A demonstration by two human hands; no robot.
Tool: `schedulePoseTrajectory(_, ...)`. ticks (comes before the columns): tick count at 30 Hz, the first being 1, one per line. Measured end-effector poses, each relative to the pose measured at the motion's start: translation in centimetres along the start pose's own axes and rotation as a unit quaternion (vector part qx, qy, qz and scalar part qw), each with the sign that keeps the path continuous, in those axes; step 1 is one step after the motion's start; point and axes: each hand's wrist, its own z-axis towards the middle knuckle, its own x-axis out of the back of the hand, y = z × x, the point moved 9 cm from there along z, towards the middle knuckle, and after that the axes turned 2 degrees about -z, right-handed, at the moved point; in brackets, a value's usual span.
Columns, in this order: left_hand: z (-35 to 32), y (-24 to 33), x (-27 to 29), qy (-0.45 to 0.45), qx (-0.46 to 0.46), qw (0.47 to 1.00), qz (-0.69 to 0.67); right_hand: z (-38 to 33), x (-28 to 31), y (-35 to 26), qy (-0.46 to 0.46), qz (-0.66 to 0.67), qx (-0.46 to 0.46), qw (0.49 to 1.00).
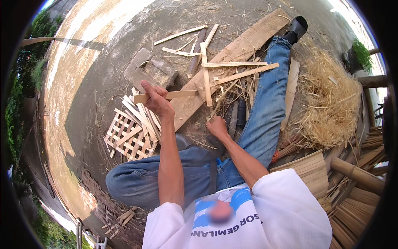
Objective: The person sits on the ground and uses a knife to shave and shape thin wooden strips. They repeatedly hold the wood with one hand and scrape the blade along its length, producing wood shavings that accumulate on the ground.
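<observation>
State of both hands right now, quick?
Left hand: closed, holding a flat wooden strip.
Right hand: looks curled; can't tell whether it holds anything.

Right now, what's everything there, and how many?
Long wooden plank: one, light brown, middle
Flat wooden strip: one, tan, left of centre
Loose narrow strips: many, pale, middle and left
Woven lattice: one, tan, left
Rough block: one, grey, beside plank
Curly shavings heap: one, yellow, right
Round poles: several, brown, right edge
Slat bundles: several, tan, lower right
Plants: several, green, both sides
Shirt: one, white with blue, bottom
Denim jeans: one pair, blue, middle
Boot: one clear, black, top
Left hand: one, bare, holding strip
Right hand: one, bare, near plank
</observation>
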Motion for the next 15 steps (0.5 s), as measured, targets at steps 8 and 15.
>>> schedulePoseTrajectory(8,-3.2,-12.1,3.5,-0.245,0.122,0.936,0.222,0.5,-1.6,-2.8,-0.082,0.008,-0.014,0.997)
schedulePoseTrajectory(15,-5.5,-2.7,-4.4,-0.253,0.267,0.925,0.092,-0.3,11.0,-11.1,0.049,0.05,0.194,0.979)
